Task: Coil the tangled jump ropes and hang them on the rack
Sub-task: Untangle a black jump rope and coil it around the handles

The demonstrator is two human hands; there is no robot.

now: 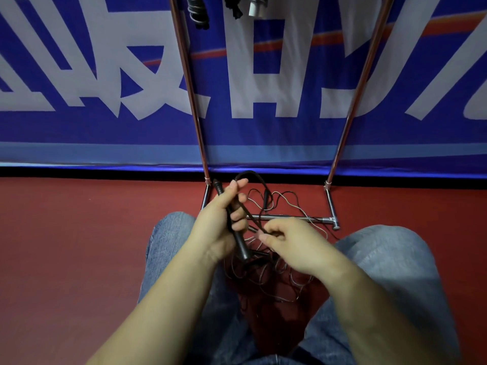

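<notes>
Rope handle [232,219] in left hand [218,219]; right hand [290,246] pinches its cord [253,217].

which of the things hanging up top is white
The rightmost one, the white handle; the two bundles left of it on the rack are dark.

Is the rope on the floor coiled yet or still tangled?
Tangled: thin cord sprawls in loose overlapping loops across the floor.

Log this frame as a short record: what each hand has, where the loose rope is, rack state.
left hand: grips black handle
right hand: pinches black cord
loose rope: tangled on red floor between the knees
rack: chrome frame ahead, dark bundles already hanging at top
stage: untangling, coil not yet made
</notes>
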